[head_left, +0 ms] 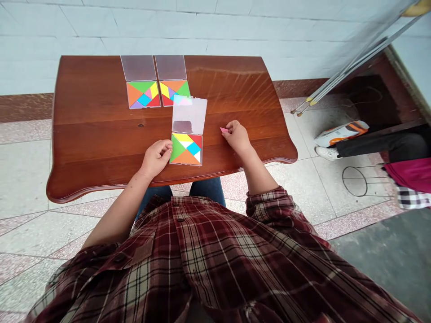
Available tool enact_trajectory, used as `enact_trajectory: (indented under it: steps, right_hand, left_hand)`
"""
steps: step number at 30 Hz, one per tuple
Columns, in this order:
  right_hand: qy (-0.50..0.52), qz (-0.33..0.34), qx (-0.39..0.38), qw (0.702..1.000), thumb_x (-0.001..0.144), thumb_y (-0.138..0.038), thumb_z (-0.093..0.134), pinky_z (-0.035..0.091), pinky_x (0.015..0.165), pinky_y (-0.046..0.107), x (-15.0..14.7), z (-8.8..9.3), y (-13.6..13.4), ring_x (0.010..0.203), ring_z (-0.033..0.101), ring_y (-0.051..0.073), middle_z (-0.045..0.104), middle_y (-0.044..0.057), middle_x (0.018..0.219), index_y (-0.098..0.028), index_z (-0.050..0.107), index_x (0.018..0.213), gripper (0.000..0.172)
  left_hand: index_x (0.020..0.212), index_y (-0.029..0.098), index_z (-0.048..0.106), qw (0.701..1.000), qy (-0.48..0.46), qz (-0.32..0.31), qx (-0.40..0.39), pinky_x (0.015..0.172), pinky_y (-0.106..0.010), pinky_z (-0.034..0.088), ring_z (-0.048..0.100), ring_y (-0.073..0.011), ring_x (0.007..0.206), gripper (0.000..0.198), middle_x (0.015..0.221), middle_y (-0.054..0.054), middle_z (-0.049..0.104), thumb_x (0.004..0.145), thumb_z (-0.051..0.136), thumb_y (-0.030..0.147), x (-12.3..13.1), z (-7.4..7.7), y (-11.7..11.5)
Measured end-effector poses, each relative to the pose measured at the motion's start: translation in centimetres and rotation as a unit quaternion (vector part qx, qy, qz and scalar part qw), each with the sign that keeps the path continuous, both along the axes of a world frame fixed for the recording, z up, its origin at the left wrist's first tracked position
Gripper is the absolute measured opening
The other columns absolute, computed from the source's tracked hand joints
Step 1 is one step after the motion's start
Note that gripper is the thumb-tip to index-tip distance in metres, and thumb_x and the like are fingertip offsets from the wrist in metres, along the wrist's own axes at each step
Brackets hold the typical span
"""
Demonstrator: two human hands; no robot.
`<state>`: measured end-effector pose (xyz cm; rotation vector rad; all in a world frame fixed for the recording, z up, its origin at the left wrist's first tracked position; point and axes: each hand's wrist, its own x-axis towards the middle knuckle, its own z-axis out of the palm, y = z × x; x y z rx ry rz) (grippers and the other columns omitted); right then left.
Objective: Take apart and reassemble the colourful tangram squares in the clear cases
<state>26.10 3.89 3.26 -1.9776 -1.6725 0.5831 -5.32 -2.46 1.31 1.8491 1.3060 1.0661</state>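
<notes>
Three square tangram cases lie on a polished wooden table (101,134), each with a clear lid hinged open. My left hand (156,157) has curled fingers against the left edge of the near case (186,149), which holds green, yellow, red, blue and orange pieces. My right hand (237,137) pinches a small pink tangram piece (224,130) just above the wood, to the right of that case. The near case's lid (189,115) stands beyond it, overlapping the corner of a far case (174,93). Another far case (143,94) lies to its left.
Behind the table runs a tiled wall. To the right stand metal rods (340,67), a white shoe on a person's dark-trousered leg (370,148), an orange-and-white package (341,133), a wire stand (355,181) and magenta cloth (409,175).
</notes>
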Motion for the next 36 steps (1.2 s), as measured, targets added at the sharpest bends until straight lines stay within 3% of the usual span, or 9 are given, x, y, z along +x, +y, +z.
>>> enact_trajectory:
  steps: [4, 10, 16, 23, 30, 36]
  right_hand:
    - [0.012, -0.005, 0.021, 1.0, 0.078, -0.02, 0.06, 0.04, 0.069, 0.03, -0.4, -0.3, -1.0, 0.064, 0.051, 0.015, 0.056, -0.003, 0.068, -0.023, 0.048, 0.075, 0.013]
    - [-0.031, -0.006, 0.051, 0.998, 0.087, -0.029, 0.056, 0.041, 0.072, 0.032, -1.1, -1.0, -2.0, 0.074, 0.057, 0.019, 0.064, 0.002, 0.079, -0.022, 0.053, 0.082, 0.009]
    - [-0.103, 0.006, 0.08, 0.991, 0.092, -0.03, 0.049, 0.041, 0.075, 0.032, -1.5, -2.2, -2.6, 0.091, 0.059, 0.023, 0.066, 0.007, 0.094, -0.022, 0.056, 0.09, 0.01]
    - [-0.127, 0.008, 0.094, 0.987, 0.093, -0.03, 0.047, 0.041, 0.075, 0.031, -1.5, -2.6, -2.8, 0.094, 0.058, 0.023, 0.066, 0.008, 0.096, -0.022, 0.056, 0.091, 0.013]
    - [-0.111, 0.001, 0.107, 0.988, 0.092, -0.031, 0.046, 0.042, 0.078, 0.031, -1.3, -2.9, -2.8, 0.092, 0.058, 0.022, 0.067, 0.007, 0.093, -0.022, 0.057, 0.091, 0.014]
    - [-0.068, -0.01, 0.127, 0.99, 0.093, -0.028, 0.042, 0.045, 0.084, 0.034, -1.1, -2.6, -3.0, 0.096, 0.058, 0.023, 0.067, 0.01, 0.101, -0.021, 0.061, 0.099, 0.021]
  left_hand:
    - [0.094, 0.017, 0.067, 1.0, -0.002, 0.01, 0.001, 0.069, -0.024, 0.052, 0.061, -0.0122, 0.073, 0.022, 0.087, -0.004, 0.069, 0.08, 0.055, 0.028, 0.1, 0.0, 0.1]
    - [0.092, 0.016, 0.067, 1.0, -0.011, 0.017, -0.002, 0.07, -0.025, 0.052, 0.061, -0.0124, 0.072, 0.023, 0.086, -0.004, 0.069, 0.081, 0.054, 0.03, 0.2, -0.2, 0.1]
    - [0.095, 0.017, 0.066, 1.0, 0.005, 0.016, -0.007, 0.076, -0.028, 0.053, 0.061, -0.0133, 0.074, 0.022, 0.09, -0.005, 0.068, 0.082, 0.052, 0.027, 0.2, 0.0, -0.2]
    - [0.094, 0.019, 0.064, 0.999, 0.039, -0.004, 0.002, 0.075, -0.028, 0.051, 0.059, -0.013, 0.073, 0.019, 0.086, -0.002, 0.064, 0.082, 0.05, 0.024, 0.2, 0.5, -0.6]
    - [0.094, 0.019, 0.064, 0.999, 0.037, -0.008, -0.005, 0.076, -0.028, 0.051, 0.06, -0.0141, 0.076, 0.019, 0.086, -0.003, 0.064, 0.083, 0.049, 0.025, 0.3, 0.8, -0.7]
    - [0.093, 0.019, 0.065, 1.0, 0.01, -0.002, -0.006, 0.075, -0.028, 0.052, 0.061, -0.0139, 0.074, 0.019, 0.086, -0.003, 0.065, 0.08, 0.051, 0.025, 0.3, 0.0, -0.3]
